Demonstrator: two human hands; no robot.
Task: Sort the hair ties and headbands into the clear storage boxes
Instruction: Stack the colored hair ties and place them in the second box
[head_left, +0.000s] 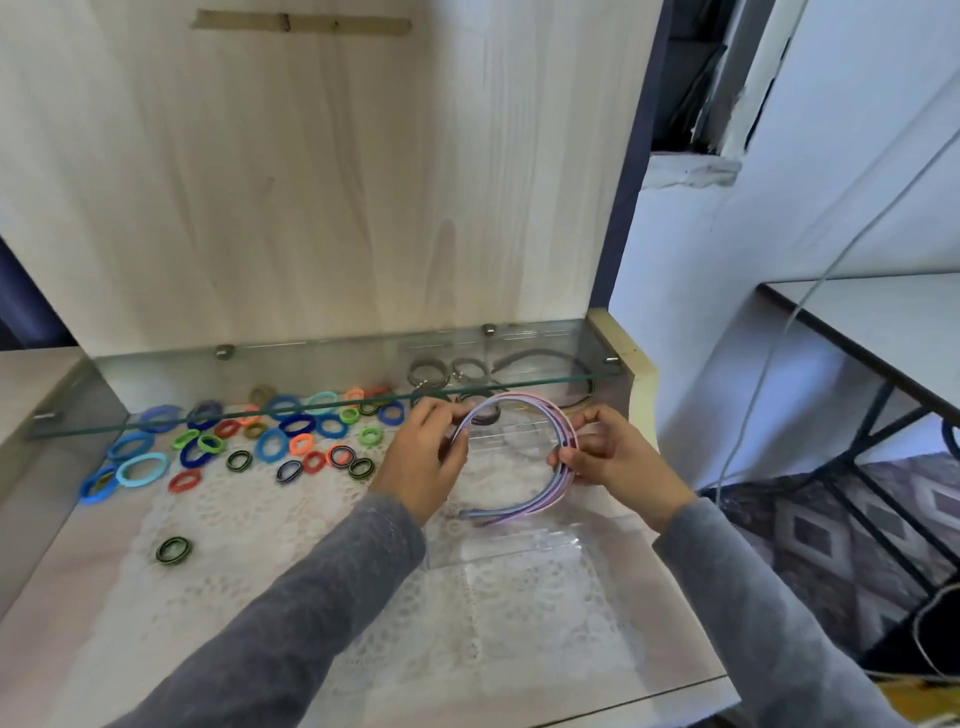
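Two grey sleeves (311, 587) reach in from the near edge over a pale table (57, 623) covered by a white lace mat (311, 519), on which a single dark green-and-black hair tie (174, 550) lies alone to the left. Just past the sleeves sits a clear storage box (519, 545), its front wall towards the viewer. Above it both hands hold a bundle of pastel headbands (540, 503), pink, lilac and blue, raised over the box with the arc standing up. The left hand (426, 457) pinches the bundle's left end between thumb and fingertips; the right hand (618, 457) has its fingers and thumb curled round the right side of the arc. Further back on the left, many hair ties (270, 444) in blue, green, orange and red lie scattered on the lace, some under a glass shelf (156, 423). A few grey hair ties (447, 371) show beyond the shelf's edge, in front of a pale wooden back panel (311, 182)
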